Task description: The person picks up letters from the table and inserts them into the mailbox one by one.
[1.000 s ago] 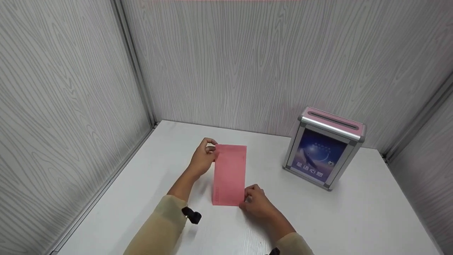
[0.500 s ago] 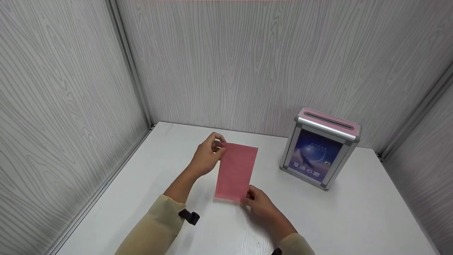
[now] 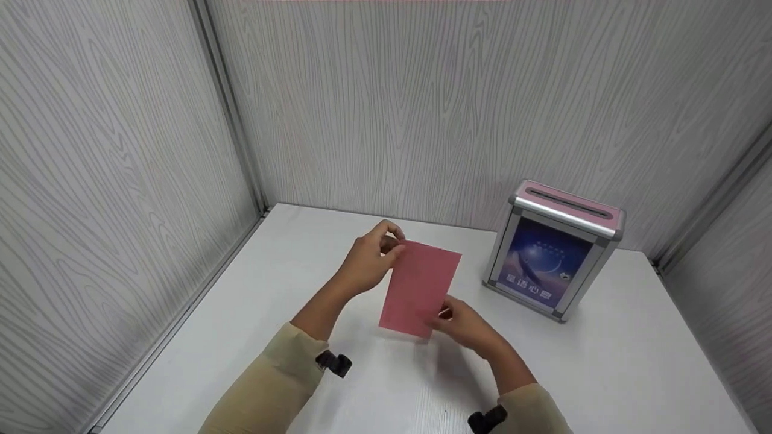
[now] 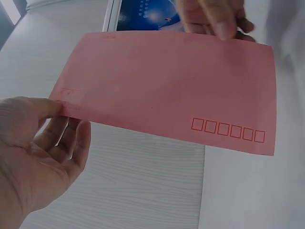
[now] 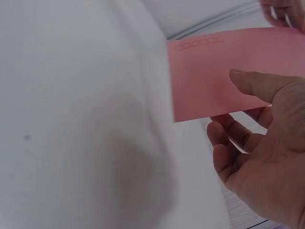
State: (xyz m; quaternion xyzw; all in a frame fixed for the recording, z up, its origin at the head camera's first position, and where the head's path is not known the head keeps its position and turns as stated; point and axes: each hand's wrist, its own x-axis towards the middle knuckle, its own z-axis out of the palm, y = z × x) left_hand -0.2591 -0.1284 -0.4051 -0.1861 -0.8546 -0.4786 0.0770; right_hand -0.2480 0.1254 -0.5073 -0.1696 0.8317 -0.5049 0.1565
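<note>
A pink envelope [image 3: 420,288] is held between both hands above the white tabletop, tilted, with its top leaning right in the head view. My left hand [image 3: 367,260] pinches its upper left corner between thumb and fingers. At the lower right edge, my right hand [image 3: 467,325] holds it. The right wrist view has that thumb [image 5: 252,85] lying over the face of the envelope, with curled fingers behind and below. A row of small red printed squares [image 4: 228,130] runs along one end of the envelope in the left wrist view.
An upright silver-framed box [image 3: 540,265] with a pink top, a dark slot [image 3: 568,203] and a blue picture front stands at the back right of the white table [image 3: 229,337]. Grey wood-grain walls [image 3: 374,108] enclose the back and sides.
The envelope has moved to the right and slightly farther back, turning from nearly straight to slanted. Both hands have travelled with it; the right hand has slid farther up its edge.
</note>
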